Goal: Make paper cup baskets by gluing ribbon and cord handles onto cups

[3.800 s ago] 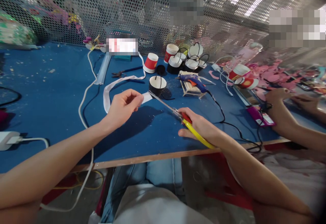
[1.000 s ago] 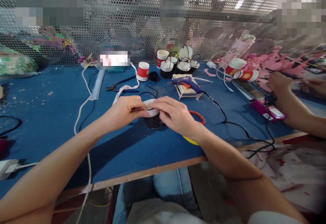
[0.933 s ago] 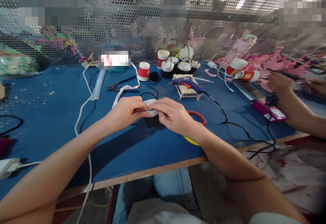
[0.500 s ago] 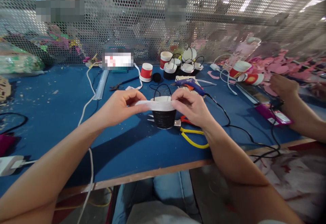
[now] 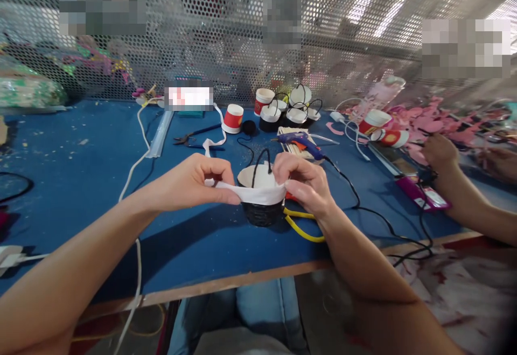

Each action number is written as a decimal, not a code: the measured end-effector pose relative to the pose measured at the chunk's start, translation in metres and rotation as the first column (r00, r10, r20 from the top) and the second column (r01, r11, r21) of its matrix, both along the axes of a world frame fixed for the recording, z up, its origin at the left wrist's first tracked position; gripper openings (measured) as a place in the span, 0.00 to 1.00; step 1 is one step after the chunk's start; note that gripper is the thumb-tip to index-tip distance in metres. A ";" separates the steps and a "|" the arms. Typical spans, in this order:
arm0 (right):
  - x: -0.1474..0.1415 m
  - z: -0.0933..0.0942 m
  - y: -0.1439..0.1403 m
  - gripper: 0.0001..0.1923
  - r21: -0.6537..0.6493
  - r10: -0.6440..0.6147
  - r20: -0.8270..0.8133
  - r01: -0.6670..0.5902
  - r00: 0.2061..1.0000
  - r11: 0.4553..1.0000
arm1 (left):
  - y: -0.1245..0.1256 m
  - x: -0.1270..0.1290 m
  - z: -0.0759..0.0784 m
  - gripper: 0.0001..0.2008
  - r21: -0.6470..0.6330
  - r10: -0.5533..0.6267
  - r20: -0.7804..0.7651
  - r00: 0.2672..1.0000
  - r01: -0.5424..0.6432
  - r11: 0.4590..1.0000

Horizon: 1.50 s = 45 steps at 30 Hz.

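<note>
White ribbon [image 5: 258, 194] lay taut across the near rim of a black-wrapped cup [image 5: 262, 216].
In the head view, the left hand [image 5: 194, 182] pinched the ribbon between closed thumb and fingers; the right hand [image 5: 309, 182] pinched it at the cup's right edge. The cup was between both hands over the blue table [image 5: 194, 252], with yellow-handled scissors [image 5: 302, 232] just beside it.

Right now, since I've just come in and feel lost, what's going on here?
A person's left hand and right hand pinch a white ribbon across the upper near side of a black cup. A looped black handle rises from it. Yellow-gripped scissors lie beside the cup, partly hidden. Farther back, a blue glue gun rests on a small wooden stand.
</note>
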State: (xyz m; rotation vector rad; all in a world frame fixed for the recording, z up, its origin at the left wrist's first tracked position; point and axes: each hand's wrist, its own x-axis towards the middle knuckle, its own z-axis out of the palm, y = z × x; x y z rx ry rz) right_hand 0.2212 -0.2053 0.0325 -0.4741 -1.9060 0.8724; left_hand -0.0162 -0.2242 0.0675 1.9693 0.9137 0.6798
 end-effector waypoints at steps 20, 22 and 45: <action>-0.010 -0.002 -0.013 0.10 -0.153 0.274 -0.198 -0.306 0.941 0.940 | 0.006 0.007 -0.021 0.30 -0.240 -0.115 0.187 0.976 0.158 0.958; -0.011 -0.002 -0.014 0.10 -0.153 0.304 -0.214 -0.339 0.928 0.928 | 0.006 0.007 -0.021 0.27 -0.254 -0.134 0.179 0.975 0.177 0.951; -0.014 -0.009 0.001 0.15 0.223 -0.263 0.106 0.234 0.959 0.946 | 0.014 0.012 -0.030 0.19 -0.111 0.222 0.262 0.939 -0.199 0.974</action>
